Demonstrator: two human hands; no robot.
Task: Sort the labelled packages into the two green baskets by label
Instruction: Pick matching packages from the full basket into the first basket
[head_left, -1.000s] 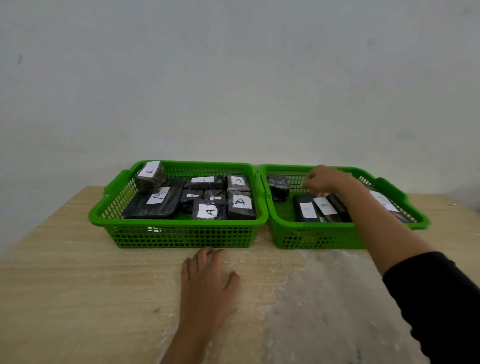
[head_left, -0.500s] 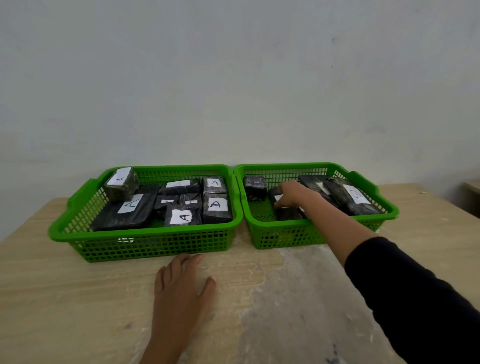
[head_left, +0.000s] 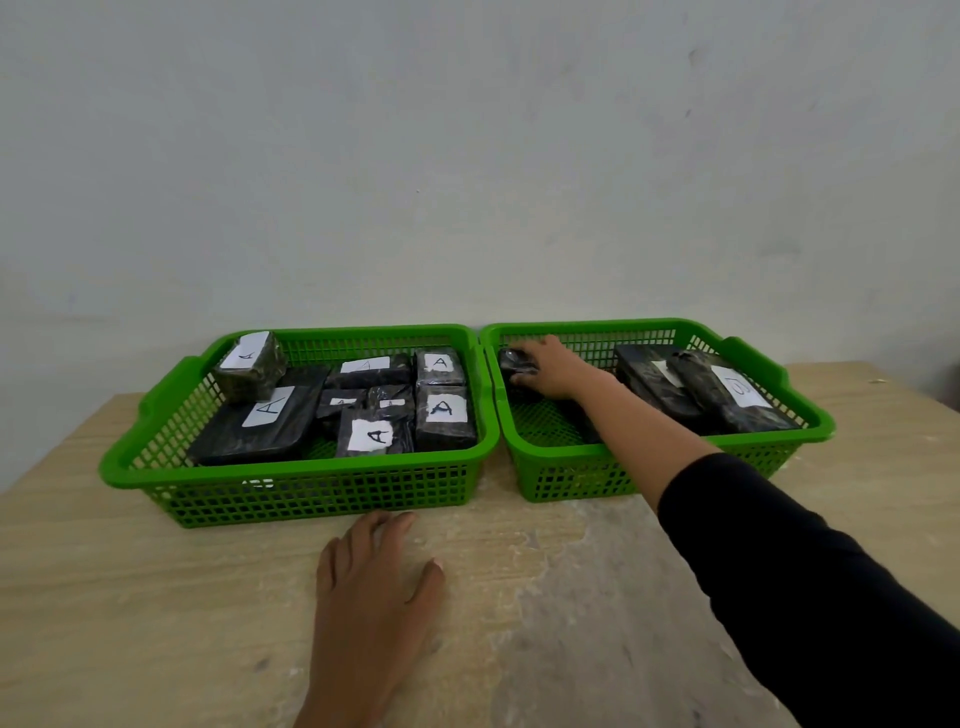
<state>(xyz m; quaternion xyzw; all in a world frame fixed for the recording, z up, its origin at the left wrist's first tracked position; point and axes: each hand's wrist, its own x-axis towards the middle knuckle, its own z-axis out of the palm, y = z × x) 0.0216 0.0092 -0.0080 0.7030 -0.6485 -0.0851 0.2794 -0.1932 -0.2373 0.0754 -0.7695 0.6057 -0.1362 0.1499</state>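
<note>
Two green baskets stand side by side at the far side of the table. The left basket (head_left: 291, 483) holds several black wrapped packages with white labels marked A, such as one (head_left: 370, 435) at its front. The right basket (head_left: 769, 457) holds long black packages (head_left: 727, 395) at its right side. My right hand (head_left: 553, 366) reaches into the right basket's back left corner and lies on a small black package (head_left: 511, 358); whether the fingers grip it is unclear. My left hand (head_left: 374, 587) lies flat on the table in front of the left basket, fingers apart, holding nothing.
The wooden table (head_left: 130, 597) has a worn pale patch at its middle right. A plain wall (head_left: 467, 156) rises right behind the baskets. My black sleeve (head_left: 810, 587) crosses the table's right front.
My right hand has moved leftward inside the right basket, from the middle packages to the small package in the back left corner. The left hand has stayed flat on the table.
</note>
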